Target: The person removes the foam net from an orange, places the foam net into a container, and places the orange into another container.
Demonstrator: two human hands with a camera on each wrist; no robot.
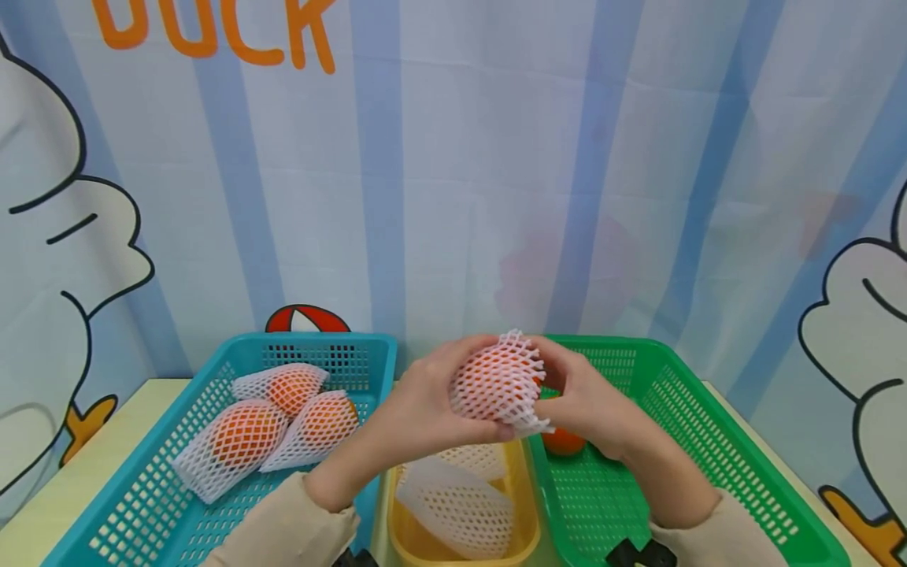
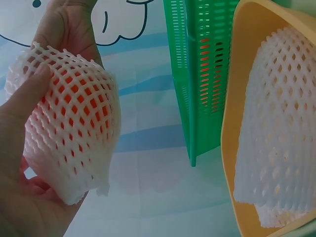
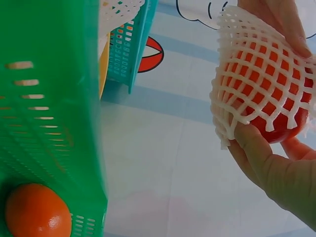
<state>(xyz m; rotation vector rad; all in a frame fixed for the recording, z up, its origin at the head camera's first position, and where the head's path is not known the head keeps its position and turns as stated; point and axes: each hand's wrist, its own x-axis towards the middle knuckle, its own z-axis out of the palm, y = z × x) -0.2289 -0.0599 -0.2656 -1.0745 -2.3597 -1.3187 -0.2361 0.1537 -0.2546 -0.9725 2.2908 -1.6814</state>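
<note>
A round red-orange fruit [image 3: 284,121] sits inside a white foam net [image 1: 496,382], held up above the yellow basket. My left hand [image 1: 432,402] grips the netted fruit from the left, thumb along its lower side. From the other side my right hand [image 1: 584,398] holds the net's edge and the fruit with thumb and fingers. The right wrist view shows part of the fruit bare at the net's open edge, beside the right fingers [image 3: 254,143]. In the left wrist view the net [image 2: 74,108] covers the fruit and tapers toward the left palm.
A blue basket [image 1: 386,346] at left holds several netted fruits [image 1: 248,433]. Empty foam nets [image 1: 460,504] lie in the yellow basket [image 1: 399,535] in the middle. The green basket [image 1: 708,409] at right contains an orange fruit [image 1: 564,442]. A striped curtain [image 1: 482,157] hangs behind.
</note>
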